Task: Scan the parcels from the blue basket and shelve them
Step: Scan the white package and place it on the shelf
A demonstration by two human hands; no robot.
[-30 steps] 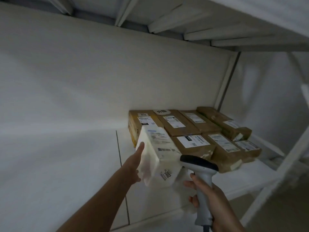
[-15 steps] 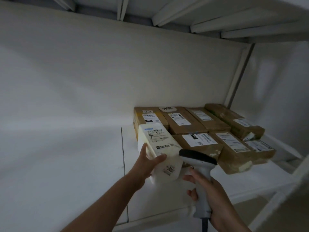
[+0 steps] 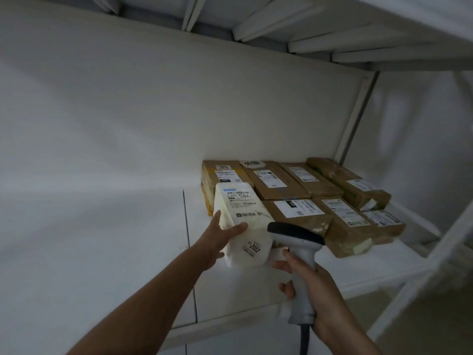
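Note:
My left hand [image 3: 217,237] grips the left side of a white soft parcel [image 3: 243,221], thumb across its top. The parcel bears a shipping label and a "2002" sticker, and lies flat on the white shelf [image 3: 320,272] against the left end of several brown cardboard parcels [image 3: 302,196]. My right hand [image 3: 314,285] holds a grey handheld scanner [image 3: 298,254] upright just right of the white parcel, its dark head pointing forward and its cable hanging down. The blue basket is not in view.
The brown parcels sit in two rows toward the shelf's right end. The shelf's left part [image 3: 89,239] shows bare white board. A white upright post [image 3: 355,121] stands at the back right, another frame bar [image 3: 435,252] at the front right, and the upper shelf [image 3: 332,26] overhead.
My left hand has tipped the white parcel from standing on edge to lying flat and pushed it in beside the brown parcels. The scanner hand has stayed nearly in place.

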